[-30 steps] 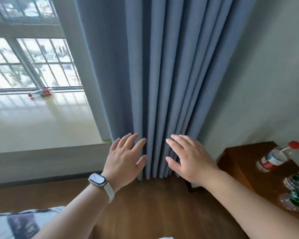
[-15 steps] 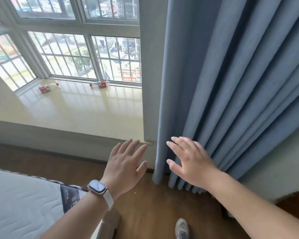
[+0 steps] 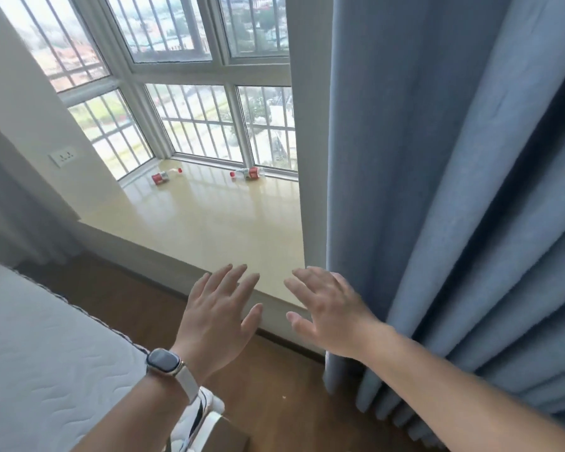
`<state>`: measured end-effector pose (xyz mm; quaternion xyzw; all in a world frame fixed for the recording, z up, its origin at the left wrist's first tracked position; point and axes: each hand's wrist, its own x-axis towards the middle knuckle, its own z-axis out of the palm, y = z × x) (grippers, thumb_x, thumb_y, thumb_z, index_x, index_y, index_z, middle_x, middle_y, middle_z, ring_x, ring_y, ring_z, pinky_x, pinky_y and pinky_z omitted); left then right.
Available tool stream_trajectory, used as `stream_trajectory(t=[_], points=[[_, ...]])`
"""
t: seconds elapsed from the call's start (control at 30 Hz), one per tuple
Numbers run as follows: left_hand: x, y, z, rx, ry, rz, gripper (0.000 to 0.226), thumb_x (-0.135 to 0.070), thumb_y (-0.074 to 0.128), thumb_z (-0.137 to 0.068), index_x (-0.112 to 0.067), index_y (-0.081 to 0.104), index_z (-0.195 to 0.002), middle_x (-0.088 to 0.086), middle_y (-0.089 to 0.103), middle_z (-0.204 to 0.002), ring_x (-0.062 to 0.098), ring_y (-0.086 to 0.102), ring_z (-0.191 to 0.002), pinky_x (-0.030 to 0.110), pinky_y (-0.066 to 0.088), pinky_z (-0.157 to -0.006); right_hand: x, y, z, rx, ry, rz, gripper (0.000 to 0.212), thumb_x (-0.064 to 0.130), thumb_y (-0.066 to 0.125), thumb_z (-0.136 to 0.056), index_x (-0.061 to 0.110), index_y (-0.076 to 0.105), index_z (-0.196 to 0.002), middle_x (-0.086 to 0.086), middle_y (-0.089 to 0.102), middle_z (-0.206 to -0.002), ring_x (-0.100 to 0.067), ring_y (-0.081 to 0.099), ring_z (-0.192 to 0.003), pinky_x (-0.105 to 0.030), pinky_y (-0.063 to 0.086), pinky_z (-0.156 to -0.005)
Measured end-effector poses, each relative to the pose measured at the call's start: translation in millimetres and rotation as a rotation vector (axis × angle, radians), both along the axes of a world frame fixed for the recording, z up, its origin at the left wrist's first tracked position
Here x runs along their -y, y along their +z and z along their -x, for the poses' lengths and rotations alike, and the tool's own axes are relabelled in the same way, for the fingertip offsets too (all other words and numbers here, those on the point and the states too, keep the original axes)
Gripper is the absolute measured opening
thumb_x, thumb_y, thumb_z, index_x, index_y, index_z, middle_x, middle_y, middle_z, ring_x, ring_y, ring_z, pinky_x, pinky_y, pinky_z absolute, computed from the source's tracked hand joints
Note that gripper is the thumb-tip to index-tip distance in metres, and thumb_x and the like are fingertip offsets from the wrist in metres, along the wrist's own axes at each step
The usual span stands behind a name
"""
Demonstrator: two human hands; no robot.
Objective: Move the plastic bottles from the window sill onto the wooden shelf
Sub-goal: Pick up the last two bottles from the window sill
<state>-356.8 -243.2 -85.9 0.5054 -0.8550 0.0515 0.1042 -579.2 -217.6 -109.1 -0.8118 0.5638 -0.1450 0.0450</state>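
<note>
You have a single view, from the camera on your head, wide-angled and tilted forward and down. It faces the bay window (image 3: 190, 102) in the upper left of the frame, with the sill (image 3: 216, 223) stretching away through the middle. The curtain (image 3: 454, 190) fills the right side, close by. Your left hand (image 3: 219, 314) and right hand (image 3: 330, 308) sit nearest, low and central, over the sill's near edge.
</note>
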Motion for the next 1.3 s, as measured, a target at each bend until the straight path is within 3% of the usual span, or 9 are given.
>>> stream_trajectory(t=[0.2,0.27,0.4,0.53,0.77,0.9,1.17,1.3], points=[[9,5,1,-0.045,0.187,-0.008,0.053,-0.048,0.044,-0.089,-0.022,0.060,-0.133,0.003,0.055,-0.142,0.028,0.046,-0.135,0.051,0.030,-0.112,53,2,5,-0.034,0.133,0.039,0.053,0.048,0.054,-0.088,0.018,0.055,-0.131,-0.006,0.056,-0.138,-0.029,0.051,-0.126,-0.046,0.044,-0.099],[11,3,-2,-0.047,0.248,-0.030,0.053,-0.046,0.046,-0.088,-0.020,0.061,-0.132,0.004,0.056,-0.141,0.029,0.047,-0.135,0.052,0.031,-0.111,67,-1,1,-0.020,0.162,0.023,0.053,0.048,0.056,-0.087,0.017,0.057,-0.130,-0.007,0.057,-0.137,-0.030,0.053,-0.125,-0.045,0.044,-0.098],[20,-2,-11,-0.057,0.320,-0.054,0.057,-0.048,0.042,-0.088,-0.019,0.063,-0.131,0.006,0.057,-0.141,0.030,0.047,-0.135,0.054,0.032,-0.111,91,-6,-9,-0.014,0.208,-0.019,0.056,0.051,0.041,-0.089,0.017,0.056,-0.131,-0.007,0.057,-0.138,-0.030,0.052,-0.126,-0.044,0.043,-0.100],[44,-11,-31,-0.084,0.381,-0.062,0.052,-0.044,0.049,-0.088,-0.017,0.064,-0.130,0.007,0.058,-0.139,0.029,0.048,-0.134,0.055,0.033,-0.111,129,-12,-25,-0.040,0.250,-0.067,0.060,0.054,0.035,-0.091,0.019,0.050,-0.138,-0.005,0.050,-0.145,-0.028,0.043,-0.133,-0.043,0.036,-0.105],[130,-25,-91,-0.104,0.377,-0.053,0.056,-0.050,0.040,-0.090,-0.020,0.062,-0.131,0.005,0.057,-0.139,0.029,0.047,-0.134,0.054,0.033,-0.111,208,-11,-69,-0.099,0.231,-0.124,0.071,0.063,0.014,-0.089,0.031,0.024,-0.151,0.004,0.022,-0.161,-0.020,0.015,-0.146,-0.038,0.015,-0.115],[186,-28,-131,-0.134,0.354,-0.026,0.052,-0.051,0.040,-0.092,-0.023,0.058,-0.132,0.004,0.055,-0.140,0.027,0.046,-0.133,0.053,0.033,-0.111,258,1,-103,-0.143,0.195,-0.107,0.066,0.061,0.023,-0.093,0.030,0.027,-0.151,0.004,0.025,-0.160,-0.020,0.017,-0.146,-0.038,0.018,-0.115],[264,-32,-206,-0.199,0.343,0.016,0.043,-0.048,0.045,-0.093,-0.026,0.053,-0.129,0.003,0.055,-0.137,0.028,0.047,-0.132,0.056,0.035,-0.109,324,7,-170,-0.189,0.153,-0.102,0.071,0.064,0.019,-0.089,0.030,0.033,-0.149,0.004,0.033,-0.157,-0.021,0.026,-0.143,-0.040,0.025,-0.113],[276,-36,-240,-0.226,0.385,0.063,0.043,-0.046,0.046,-0.089,-0.023,0.058,-0.124,0.006,0.059,-0.131,0.030,0.053,-0.125,0.056,0.040,-0.104,353,12,-204,-0.216,0.195,-0.071,0.061,0.059,0.034,-0.094,0.028,0.037,-0.147,0.005,0.036,-0.155,-0.020,0.028,-0.141,-0.037,0.026,-0.110]])
